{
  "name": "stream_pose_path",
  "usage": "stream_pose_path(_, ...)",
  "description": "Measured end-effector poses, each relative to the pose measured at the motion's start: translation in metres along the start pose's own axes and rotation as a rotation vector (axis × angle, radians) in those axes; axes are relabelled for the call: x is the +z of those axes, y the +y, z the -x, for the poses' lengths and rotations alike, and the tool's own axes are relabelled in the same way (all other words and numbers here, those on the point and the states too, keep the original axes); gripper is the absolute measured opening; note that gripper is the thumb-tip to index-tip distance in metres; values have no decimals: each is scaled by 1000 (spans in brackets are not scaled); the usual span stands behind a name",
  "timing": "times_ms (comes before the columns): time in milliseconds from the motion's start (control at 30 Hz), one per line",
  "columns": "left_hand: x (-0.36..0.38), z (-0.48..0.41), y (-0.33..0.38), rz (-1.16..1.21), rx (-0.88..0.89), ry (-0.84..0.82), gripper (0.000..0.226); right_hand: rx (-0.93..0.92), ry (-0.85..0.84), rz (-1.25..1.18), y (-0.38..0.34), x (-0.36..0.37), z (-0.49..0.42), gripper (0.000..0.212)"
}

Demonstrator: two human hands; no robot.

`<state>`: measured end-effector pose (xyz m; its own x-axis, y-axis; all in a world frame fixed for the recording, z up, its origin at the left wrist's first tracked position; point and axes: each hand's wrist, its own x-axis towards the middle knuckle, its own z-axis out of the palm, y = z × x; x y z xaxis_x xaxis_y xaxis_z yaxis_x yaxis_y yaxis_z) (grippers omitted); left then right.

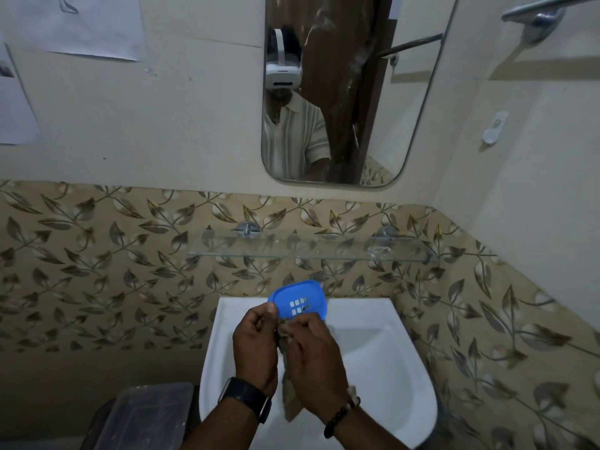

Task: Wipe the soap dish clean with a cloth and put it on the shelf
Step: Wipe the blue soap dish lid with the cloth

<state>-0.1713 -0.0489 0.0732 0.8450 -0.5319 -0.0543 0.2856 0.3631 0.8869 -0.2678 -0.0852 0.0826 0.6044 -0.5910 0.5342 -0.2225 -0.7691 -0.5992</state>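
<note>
Over the white sink [373, 368], the left hand [256, 349] pinches the blue soap dish [297, 298] by its edge while the right hand [315, 358] clutches a brownish cloth [290, 401] against it. Beyond, the glass shelf [308, 250] sits under the mirror [350, 92].

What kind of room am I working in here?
A bathroom, most likely: a white sink under a wall mirror, a glass shelf between them, and a towel rail at upper right.
</note>
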Motion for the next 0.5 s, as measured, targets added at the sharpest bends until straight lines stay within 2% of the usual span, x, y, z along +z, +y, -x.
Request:
stream_pose_path(67, -5, -1, 1, -35, 52, -19, 20, 66, -83, -186, 5, -8, -7, 29)
stream_pose_path(100, -8, -1, 3, -93, 101, -38, 20, 165, -117, -309, 10, -13, -11, 28)
stream_pose_path(200, -16, 1, 9, -338, 264, -103, 22, 640, -131, -751, 22, -27, -16, 15)
stream_pose_path(233, -18, 2, 11, -390, 311, -135, 21, 787, -98, -891, 27, -31, -16, 14)
stream_pose_path(267, -21, 2, 12, -451, 368, -174, 20, 896, -50, -997, 31, -34, -14, 23)
stream_pose_path(333, -32, -3, 12, -685, 557, -308, 23, 1000, 24, -1162, 38, -39, -15, 38)
stream_pose_path(400, -42, -11, 8, -1012, 809, -541, 27, 1075, 20, -1277, 39, -42, -18, 37)
stream_pose_path(433, -44, -14, 6, -1119, 940, -663, 23, 1090, -7, -1267, 38, -42, -19, 41)
stream_pose_path(500, -45, -19, 6, -1190, 1174, -811, 12, 1038, -29, -1161, 36, -40, -19, 48)
